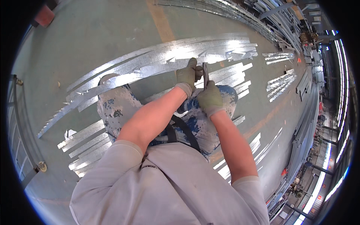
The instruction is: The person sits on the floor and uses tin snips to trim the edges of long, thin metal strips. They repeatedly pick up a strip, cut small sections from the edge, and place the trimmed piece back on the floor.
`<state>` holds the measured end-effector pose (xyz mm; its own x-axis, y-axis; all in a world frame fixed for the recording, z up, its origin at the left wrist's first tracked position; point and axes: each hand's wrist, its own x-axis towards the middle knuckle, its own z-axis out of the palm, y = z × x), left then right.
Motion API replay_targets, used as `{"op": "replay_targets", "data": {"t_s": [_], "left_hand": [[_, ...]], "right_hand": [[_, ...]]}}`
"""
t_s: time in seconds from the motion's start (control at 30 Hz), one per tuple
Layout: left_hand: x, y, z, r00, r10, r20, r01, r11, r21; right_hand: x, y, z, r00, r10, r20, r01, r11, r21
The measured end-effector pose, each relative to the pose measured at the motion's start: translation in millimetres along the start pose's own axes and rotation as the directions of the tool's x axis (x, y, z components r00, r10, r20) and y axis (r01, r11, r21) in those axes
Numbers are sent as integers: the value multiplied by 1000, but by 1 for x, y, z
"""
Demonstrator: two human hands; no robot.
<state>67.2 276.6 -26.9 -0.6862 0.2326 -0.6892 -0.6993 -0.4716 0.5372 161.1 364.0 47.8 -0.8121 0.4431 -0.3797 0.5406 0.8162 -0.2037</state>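
Both hands wear greenish work gloves and are close together above my knees. My left hand point(186, 75) is closed at the near edge of a long, shiny metal strip point(142, 72), with its thumb up; its grip is partly hidden. My right hand point(210, 98) is wrapped round a narrow dark hand tool point(204, 73), whose upper end reaches the strip's near edge. The tool's exact kind cannot be made out. Beside this strip lie several more metal strips point(210, 42), some with small bent tabs along their edges.
More metal strips lie under my legs point(90, 147) and off to the right point(281, 84). Long metal profiles point(277, 15) are piled at the far right. A wheeled metal frame point(23, 131) stands at the left, and a red object point(45, 16) at the far left.
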Motion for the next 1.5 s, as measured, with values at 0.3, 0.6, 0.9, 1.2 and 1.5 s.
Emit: {"op": "replay_targets", "data": {"t_s": [0.3,0.6,0.9,1.2,1.5], "left_hand": [[8,6,1,997,30,-66,-36,996,-84],[32,-13,-5,990,18,-141,-44,982,-183],[2,24,-13,996,82,25,-84,995,63],[10,46,-42,973,127,193,-81,971,-226],[-5,64,-36,963,147,225,-72,948,-310]], "right_hand": [[1,-19,-7,999,17,48,-12,996,-91],[33,-7,21,997,-50,59,66,944,-324],[11,-28,-14,999,28,24,-23,981,-192],[7,-22,-20,983,-93,-156,52,967,-250],[-14,-5,-60,970,-155,189,80,932,355]]}}
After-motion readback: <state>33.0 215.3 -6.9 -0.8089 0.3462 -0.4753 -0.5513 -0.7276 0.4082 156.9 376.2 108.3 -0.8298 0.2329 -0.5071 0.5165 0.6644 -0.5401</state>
